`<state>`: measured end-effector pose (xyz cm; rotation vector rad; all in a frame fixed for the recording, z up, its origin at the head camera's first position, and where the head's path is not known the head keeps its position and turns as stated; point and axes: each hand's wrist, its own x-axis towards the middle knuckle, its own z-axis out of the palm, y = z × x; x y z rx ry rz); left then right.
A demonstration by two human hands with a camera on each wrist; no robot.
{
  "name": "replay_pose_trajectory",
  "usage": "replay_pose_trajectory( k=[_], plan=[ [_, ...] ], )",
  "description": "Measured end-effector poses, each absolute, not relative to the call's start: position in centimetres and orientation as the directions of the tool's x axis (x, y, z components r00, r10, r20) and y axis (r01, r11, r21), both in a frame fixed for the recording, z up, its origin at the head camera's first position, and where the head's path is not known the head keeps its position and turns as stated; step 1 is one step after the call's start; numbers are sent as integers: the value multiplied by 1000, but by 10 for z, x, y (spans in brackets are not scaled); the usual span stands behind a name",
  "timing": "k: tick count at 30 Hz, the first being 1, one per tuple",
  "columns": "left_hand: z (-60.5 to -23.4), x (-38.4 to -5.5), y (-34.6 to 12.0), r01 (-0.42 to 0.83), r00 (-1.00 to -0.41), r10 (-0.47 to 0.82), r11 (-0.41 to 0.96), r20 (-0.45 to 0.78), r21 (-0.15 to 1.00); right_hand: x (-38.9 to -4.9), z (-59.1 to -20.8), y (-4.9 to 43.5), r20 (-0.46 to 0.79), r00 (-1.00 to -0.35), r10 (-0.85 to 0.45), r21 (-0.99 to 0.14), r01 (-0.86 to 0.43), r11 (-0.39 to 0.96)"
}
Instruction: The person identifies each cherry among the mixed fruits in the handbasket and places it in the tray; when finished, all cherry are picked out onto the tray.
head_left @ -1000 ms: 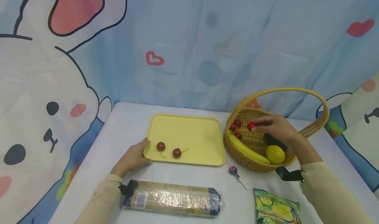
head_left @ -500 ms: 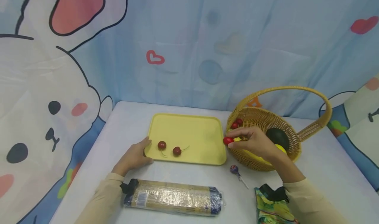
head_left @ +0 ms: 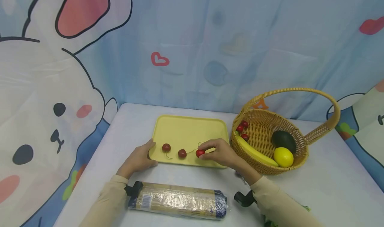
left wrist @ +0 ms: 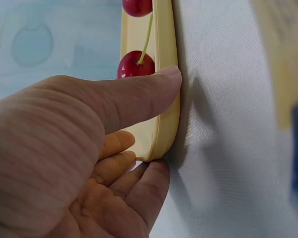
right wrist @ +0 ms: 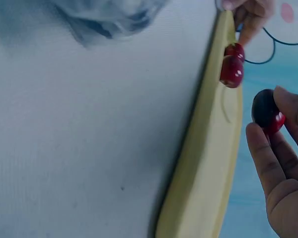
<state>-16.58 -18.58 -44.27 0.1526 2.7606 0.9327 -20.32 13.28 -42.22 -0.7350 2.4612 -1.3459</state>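
My right hand (head_left: 223,153) pinches a red cherry (head_left: 200,153) between thumb and fingertips, over the front right part of a yellow tray (head_left: 192,128). In the right wrist view the pinched cherry (right wrist: 265,110) looks dark on one side. Two more cherries with thin stems lie on the tray, one cherry (head_left: 166,147) at the left and another cherry (head_left: 182,153) beside it. My left hand (head_left: 138,158) grips the tray's front left corner. Its thumb (left wrist: 154,91) lies against the front wall in the left wrist view, and the fingers bend around the end.
Right of the tray stands a wicker basket (head_left: 300,133) with a tall handle. Inside are several cherries (head_left: 240,128), a banana (head_left: 255,152), a lemon (head_left: 283,157) and a dark green fruit (head_left: 283,141). A long plastic-wrapped package (head_left: 178,200) lies in front. The right forearm partly covers a lollipop (head_left: 239,175).
My right hand has carried the cherry leftward out of the basket to above the tray. The forearm now hides most of the green packet. My left hand stays at the tray corner.
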Motion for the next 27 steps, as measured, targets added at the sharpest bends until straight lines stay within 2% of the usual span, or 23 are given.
replay_pose_trajectory(
  k=[12,27],
  plan=[
    [-446,-168,-187,20,-971,164,783,-176,622,-209,-444,104,54,-879,-474,-745,-352,567],
    [-448,-170,-187,26,-971,167,786,-171,617,-206,-445,104,48,-886,-462,-744,-340,575]
  ],
)
